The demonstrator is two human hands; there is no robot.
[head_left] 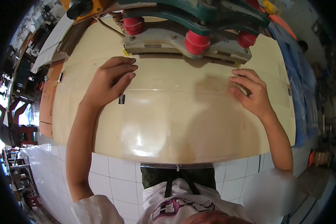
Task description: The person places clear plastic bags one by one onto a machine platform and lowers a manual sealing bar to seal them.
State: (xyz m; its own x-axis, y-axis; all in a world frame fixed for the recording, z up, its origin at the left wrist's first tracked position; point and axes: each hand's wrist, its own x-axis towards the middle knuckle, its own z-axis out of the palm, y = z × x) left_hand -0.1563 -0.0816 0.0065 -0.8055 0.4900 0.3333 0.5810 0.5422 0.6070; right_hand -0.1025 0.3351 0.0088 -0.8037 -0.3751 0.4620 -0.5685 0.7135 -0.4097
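Observation:
My left hand (114,77) is at the left end of a grey metal press head (156,45), its fingers loosely bent and the thumb apart. Near the press head's right end is my right hand (253,90), with fingers spread and slightly curled. Nothing shows in either hand; I cannot tell whether the fingertips touch the surface below. Between my forearms, a clear plastic sheet (156,123) lies on the cream tabletop (76,123), shining with reflected light. A small black piece (121,99) sits beside my left wrist.
Red insulators (197,42) join the press head to a green frame (168,11) overhead. An orange box with a black knob (78,9) hangs at upper left. Flat boards (56,44) are stacked at left; blue plastic sheeting (300,82) drapes along the right. A red stool (27,134) stands beyond.

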